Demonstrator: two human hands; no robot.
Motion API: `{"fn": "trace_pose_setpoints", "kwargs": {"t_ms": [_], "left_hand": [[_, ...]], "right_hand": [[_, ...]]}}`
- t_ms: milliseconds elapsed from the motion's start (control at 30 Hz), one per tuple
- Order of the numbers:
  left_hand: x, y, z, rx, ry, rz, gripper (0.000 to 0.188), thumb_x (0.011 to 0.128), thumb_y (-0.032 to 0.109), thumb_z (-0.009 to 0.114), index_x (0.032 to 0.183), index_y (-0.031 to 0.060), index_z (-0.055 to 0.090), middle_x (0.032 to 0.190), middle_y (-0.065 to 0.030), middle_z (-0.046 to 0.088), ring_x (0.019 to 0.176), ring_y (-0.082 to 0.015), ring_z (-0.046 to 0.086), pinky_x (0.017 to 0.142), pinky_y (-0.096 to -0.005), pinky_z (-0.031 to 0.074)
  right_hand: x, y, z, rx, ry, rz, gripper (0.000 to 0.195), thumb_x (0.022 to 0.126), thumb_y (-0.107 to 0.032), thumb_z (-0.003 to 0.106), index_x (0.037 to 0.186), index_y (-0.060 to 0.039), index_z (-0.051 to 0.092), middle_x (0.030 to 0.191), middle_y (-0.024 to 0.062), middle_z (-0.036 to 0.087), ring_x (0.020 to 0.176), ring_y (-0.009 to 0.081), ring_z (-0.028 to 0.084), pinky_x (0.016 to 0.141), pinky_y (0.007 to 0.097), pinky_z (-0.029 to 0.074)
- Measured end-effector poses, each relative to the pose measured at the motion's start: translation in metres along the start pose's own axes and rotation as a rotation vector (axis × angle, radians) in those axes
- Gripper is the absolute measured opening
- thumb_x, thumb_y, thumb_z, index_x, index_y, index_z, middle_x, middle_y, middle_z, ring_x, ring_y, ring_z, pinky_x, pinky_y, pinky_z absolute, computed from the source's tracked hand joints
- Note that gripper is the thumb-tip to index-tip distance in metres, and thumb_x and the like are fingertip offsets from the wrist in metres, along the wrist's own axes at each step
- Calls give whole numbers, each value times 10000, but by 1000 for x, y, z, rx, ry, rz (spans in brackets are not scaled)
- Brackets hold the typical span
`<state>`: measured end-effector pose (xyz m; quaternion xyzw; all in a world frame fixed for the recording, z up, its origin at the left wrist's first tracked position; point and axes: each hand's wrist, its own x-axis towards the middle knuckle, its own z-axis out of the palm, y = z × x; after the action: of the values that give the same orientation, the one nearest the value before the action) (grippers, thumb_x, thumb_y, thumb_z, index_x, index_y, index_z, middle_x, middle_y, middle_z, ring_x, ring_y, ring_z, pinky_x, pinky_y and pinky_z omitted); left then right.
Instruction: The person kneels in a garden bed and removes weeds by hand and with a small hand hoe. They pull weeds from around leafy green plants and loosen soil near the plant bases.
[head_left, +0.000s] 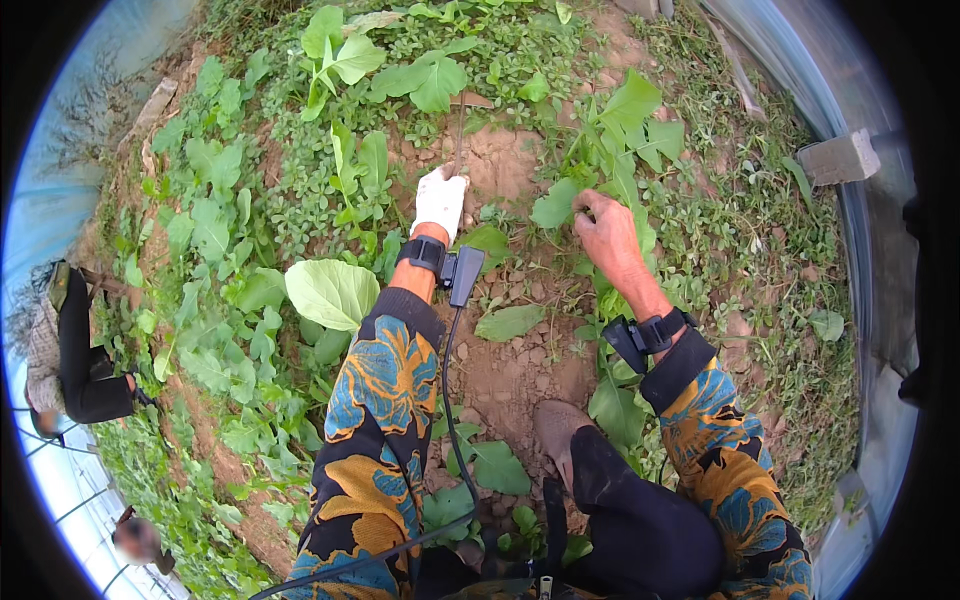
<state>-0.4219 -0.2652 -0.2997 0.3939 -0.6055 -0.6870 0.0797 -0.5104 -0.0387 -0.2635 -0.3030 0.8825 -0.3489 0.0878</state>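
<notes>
My left hand (439, 201), in a white glove, is closed around a hand tool, most of its grip hidden in the fist. The tool's thin shaft (460, 135) reaches away over bare soil to a flat blade (474, 100) among low weeds, so it looks like a small hand hoe. My right hand (609, 229) is bare, its fingers curled at the base of a broad-leaved green plant (628, 112). Whether the fingertips pinch a stem or weed is hidden. A loose-looking leaf (510, 322) lies on the soil between my forearms.
Leafy plants (214, 225) grow thickly on the left. Plastic sheeting (862, 247) and a concrete block (838, 159) edge the right side. A cable (450, 390) runs from my left wrist. My shoe (559, 431) stands on the soil. Two other people (82, 352) are at the far left.
</notes>
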Motion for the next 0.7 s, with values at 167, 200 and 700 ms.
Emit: {"fn": "trace_pose_setpoints", "kwargs": {"t_ms": [167,200,700], "left_hand": [[42,-16,-16,-222,-9,-147,269,891,145,563,1126,23,514,626,-110,543,402,-199,485,356,-326,391],[36,-29,-24,-284,-29,-186,243,892,148,564,1101,35,513,625,-112,542,404,-203,482,357,-332,391],[-156,-54,-1,-285,-71,-236,506,929,163,538,1394,11,411,654,-59,565,469,-120,516,379,-256,400]], "right_hand": [[-1,0,-2,-12,-4,-106,155,771,-53,555,912,-30,616,857,210,635,837,408,610,760,455,486],[-4,0,5,4,-18,-100,153,770,-49,554,908,-30,616,858,210,634,835,407,610,758,454,486],[-6,11,-1,94,-44,-20,165,765,-37,562,918,-19,621,821,202,635,805,379,623,740,429,493]]}}
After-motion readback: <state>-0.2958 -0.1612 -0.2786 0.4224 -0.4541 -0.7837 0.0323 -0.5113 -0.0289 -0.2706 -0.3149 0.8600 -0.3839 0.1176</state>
